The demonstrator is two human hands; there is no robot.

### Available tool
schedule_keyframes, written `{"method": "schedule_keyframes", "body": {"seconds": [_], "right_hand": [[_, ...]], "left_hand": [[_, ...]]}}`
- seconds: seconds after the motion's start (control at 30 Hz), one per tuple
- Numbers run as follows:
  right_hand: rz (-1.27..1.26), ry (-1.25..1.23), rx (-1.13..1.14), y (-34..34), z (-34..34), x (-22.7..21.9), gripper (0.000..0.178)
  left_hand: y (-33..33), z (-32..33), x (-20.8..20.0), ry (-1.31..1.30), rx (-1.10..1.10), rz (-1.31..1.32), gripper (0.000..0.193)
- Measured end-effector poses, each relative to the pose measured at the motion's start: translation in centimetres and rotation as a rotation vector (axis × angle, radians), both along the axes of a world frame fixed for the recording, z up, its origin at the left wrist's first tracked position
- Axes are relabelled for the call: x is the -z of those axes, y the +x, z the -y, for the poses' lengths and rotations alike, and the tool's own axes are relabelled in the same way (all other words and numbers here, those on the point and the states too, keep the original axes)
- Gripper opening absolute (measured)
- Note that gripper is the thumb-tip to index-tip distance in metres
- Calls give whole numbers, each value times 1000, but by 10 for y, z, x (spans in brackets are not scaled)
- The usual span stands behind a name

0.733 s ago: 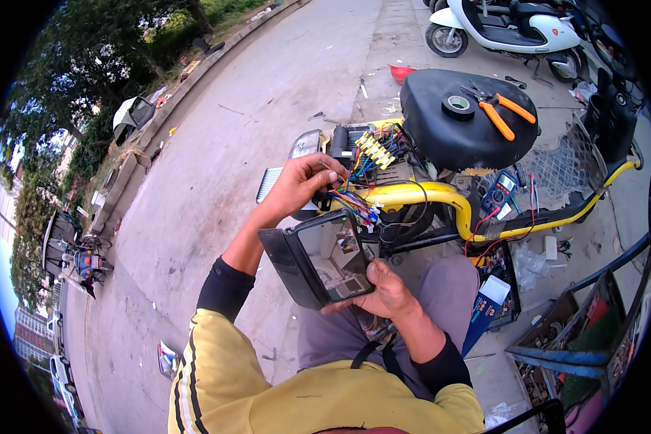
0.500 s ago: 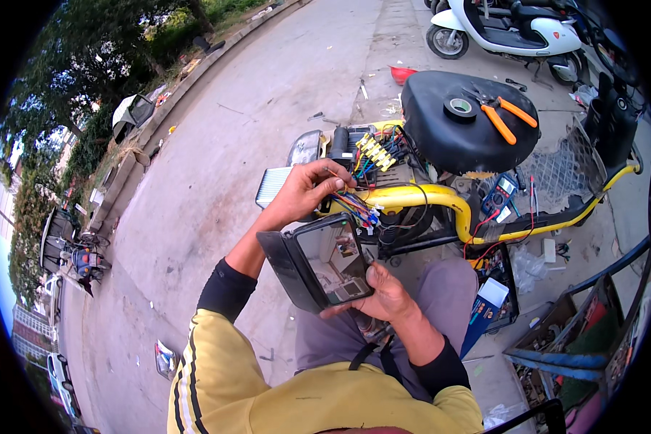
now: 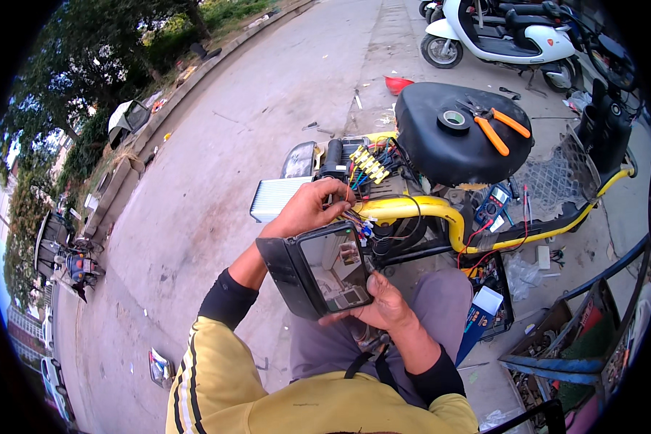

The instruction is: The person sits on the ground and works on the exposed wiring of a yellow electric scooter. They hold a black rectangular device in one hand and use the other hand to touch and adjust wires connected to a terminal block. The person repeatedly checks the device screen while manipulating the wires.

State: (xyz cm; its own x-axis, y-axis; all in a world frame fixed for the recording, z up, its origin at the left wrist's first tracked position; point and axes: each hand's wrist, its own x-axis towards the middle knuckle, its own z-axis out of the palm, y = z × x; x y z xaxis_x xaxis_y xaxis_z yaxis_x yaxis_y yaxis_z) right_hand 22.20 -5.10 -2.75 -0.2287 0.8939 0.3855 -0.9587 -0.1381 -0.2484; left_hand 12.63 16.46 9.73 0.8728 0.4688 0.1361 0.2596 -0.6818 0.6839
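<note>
My right hand (image 3: 385, 304) grips a phone (image 3: 334, 262) in a dark flip case, its cover (image 3: 288, 278) folded out to the left and its lit screen facing up. Beyond the phone, my left hand (image 3: 312, 208) is at a bundle of coloured wires (image 3: 365, 230), with finger and thumb pinched on a thin wire (image 3: 349, 192). The bundle hangs beside the yellow frame (image 3: 405, 207) of a stripped electric scooter. Yellow terminal connectors (image 3: 369, 164) with wires sit just past the left hand, and a silver finned box (image 3: 276, 199) lies to its left.
On the black scooter seat (image 3: 459, 163) lie a roll of black tape (image 3: 453, 121) and orange-handled pliers (image 3: 502, 137). A multimeter (image 3: 493, 204) with red leads rests on the footboard. An open tool case (image 3: 505, 318) and a metal rack (image 3: 557, 362) stand at right; a white scooter (image 3: 503, 43) is parked behind.
My left hand has come down closer to the wire bundle and frame. The phone stays in my right hand. The whole view has shifted slightly.
</note>
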Motion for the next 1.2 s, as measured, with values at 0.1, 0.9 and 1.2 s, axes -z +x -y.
{"method": "schedule_keyframes", "body": {"seconds": [0.1,0.9,1.2], "right_hand": [[-4,-5,2,-1,0,1,72],[54,-27,88,8,2,-9,88],[-25,11,43,8,2,-3,74]], "left_hand": [[1,1,-3,206,12,119,15],[41,-45,-17,185,39,7,14],[37,-51,-15,55,-36,-8,10]]}}
